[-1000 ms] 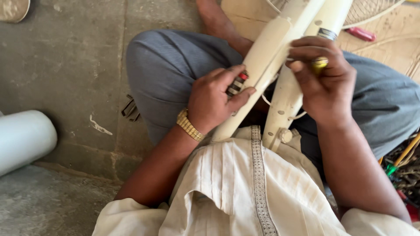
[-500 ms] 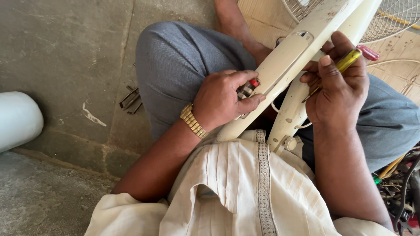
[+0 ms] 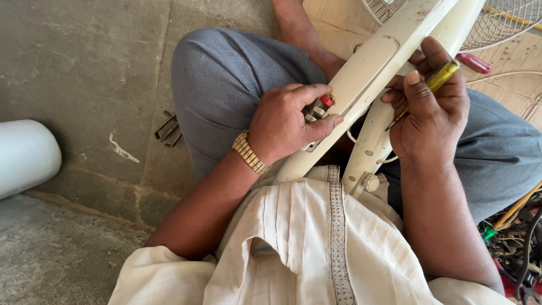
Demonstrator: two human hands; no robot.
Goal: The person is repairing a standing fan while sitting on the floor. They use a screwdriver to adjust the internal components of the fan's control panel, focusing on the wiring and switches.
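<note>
A cream plastic fan housing (image 3: pixel 367 73) lies slanted across my lap, in two long halves. My left hand (image 3: pixel 285 121) grips its lower half, thumb on the edge, fingers over a small switch block with a red button (image 3: pixel 324 103). My right hand (image 3: pixel 432 113) wraps the other half (image 3: pixel 370 144) and holds a yellow-handled screwdriver (image 3: pixel 440 76), its shaft pointing down toward the housing. A gold watch (image 3: pixel 249 152) sits on my left wrist.
I sit on a grey concrete floor (image 3: pixel 84 68). A white cylinder (image 3: pixel 25 155) lies at the left. A dark metal clip (image 3: pixel 166 127) rests by my knee. A wire fan grille (image 3: pixel 508 22) and a red-handled tool (image 3: pixel 474 63) are at top right; tangled wires (image 3: pixel 514 226) at right.
The view has shifted so the housing and hands sit higher and further right. My right hand has turned, and the screwdriver now lies along my fingers pointing at the housing.
</note>
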